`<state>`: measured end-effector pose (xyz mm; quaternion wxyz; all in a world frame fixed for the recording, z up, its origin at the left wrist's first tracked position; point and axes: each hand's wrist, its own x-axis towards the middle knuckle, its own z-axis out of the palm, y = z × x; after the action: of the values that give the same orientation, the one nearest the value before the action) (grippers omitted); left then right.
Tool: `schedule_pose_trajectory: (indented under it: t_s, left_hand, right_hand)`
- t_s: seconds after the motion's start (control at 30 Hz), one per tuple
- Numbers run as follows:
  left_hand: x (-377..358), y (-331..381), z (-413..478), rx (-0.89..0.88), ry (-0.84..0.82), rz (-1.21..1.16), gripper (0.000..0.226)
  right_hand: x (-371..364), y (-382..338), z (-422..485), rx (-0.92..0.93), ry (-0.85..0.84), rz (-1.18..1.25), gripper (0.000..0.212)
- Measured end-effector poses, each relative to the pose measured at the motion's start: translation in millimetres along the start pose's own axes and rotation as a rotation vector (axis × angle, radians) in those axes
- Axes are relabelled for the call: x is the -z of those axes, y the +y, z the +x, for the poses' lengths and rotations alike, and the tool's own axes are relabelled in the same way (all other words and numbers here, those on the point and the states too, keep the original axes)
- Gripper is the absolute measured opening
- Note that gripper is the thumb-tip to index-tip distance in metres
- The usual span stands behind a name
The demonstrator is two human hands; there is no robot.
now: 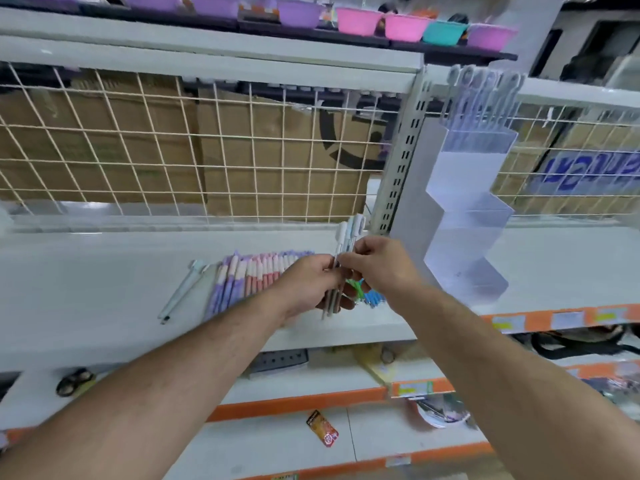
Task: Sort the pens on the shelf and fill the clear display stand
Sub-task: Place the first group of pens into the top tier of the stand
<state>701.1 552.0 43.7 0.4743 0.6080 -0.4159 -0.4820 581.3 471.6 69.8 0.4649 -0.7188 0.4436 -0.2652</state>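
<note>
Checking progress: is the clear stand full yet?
Not full. The stand holds pens in its top tier only; lower tiers look empty. The left hand and right hand hold a bundle.

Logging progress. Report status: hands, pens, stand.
Left hand grips white-capped pen bundle; right hand pinches it. Clear display stand: top tier filled, lower tiers empty. Nothing blocks it.

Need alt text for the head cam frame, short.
Left hand grips a small bundle of white-capped pens over a white shelf; right hand pinches it near the caps. Pink and purple pens lie in a row to the left; a clear display stand stands to the right.
</note>
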Motion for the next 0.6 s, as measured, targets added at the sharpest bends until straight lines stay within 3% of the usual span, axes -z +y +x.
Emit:
schedule_pose_trajectory:
  t_s: [0.33,0.47,0.6]
  left_hand:
    - [-140.6,29.4,32.1,-0.078,0.073,0.008,0.017]
    - [-169.9,42.2,48.0,-0.084,0.076,0.022,0.019]
    - [-178.6,54.1,68.8,-0.108,0.076,0.068,0.017]
  right_hand:
    - [143.2,50.6,-6.9,0.051,-0.078,0.057,0.031]
    - [178.8,61.0,3.3,0.061,-0.083,0.064,0.020]
    - [196.3,63.2,20.3,0.067,-0.072,0.056,0.022]
